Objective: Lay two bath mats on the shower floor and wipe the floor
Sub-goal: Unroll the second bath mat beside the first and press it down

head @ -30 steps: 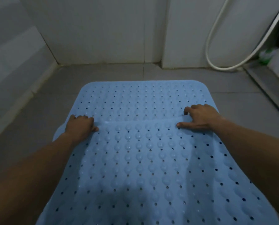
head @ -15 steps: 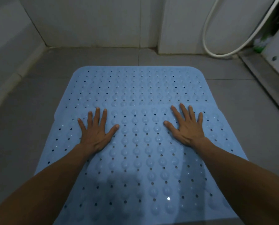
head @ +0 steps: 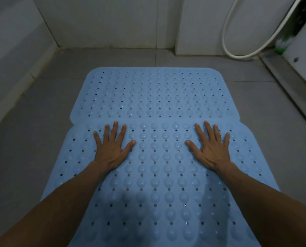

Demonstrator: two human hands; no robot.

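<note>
Two light blue rubber bath mats with bumps and drain holes lie on the grey tiled shower floor [head: 32, 139]. The far mat [head: 154, 93] lies flat toward the back wall. The near mat [head: 155, 175] overlaps its near edge and runs down to the bottom of the view. My left hand [head: 111, 148] presses flat on the near mat's far left part, fingers spread. My right hand [head: 211, 148] presses flat on its far right part, fingers spread as well. Neither hand holds anything.
White tiled walls [head: 104, 20] close the shower at the back and left. A white shower hose [head: 227, 43] loops down at the back right. A raised threshold strip [head: 287, 86] runs along the right side, with a green-and-white object [head: 280, 45] beyond it.
One second ago both hands gripped the near mat's far edge with curled fingers. They have since let go and spread flat on the mat, and the mat's far edge has settled down.
</note>
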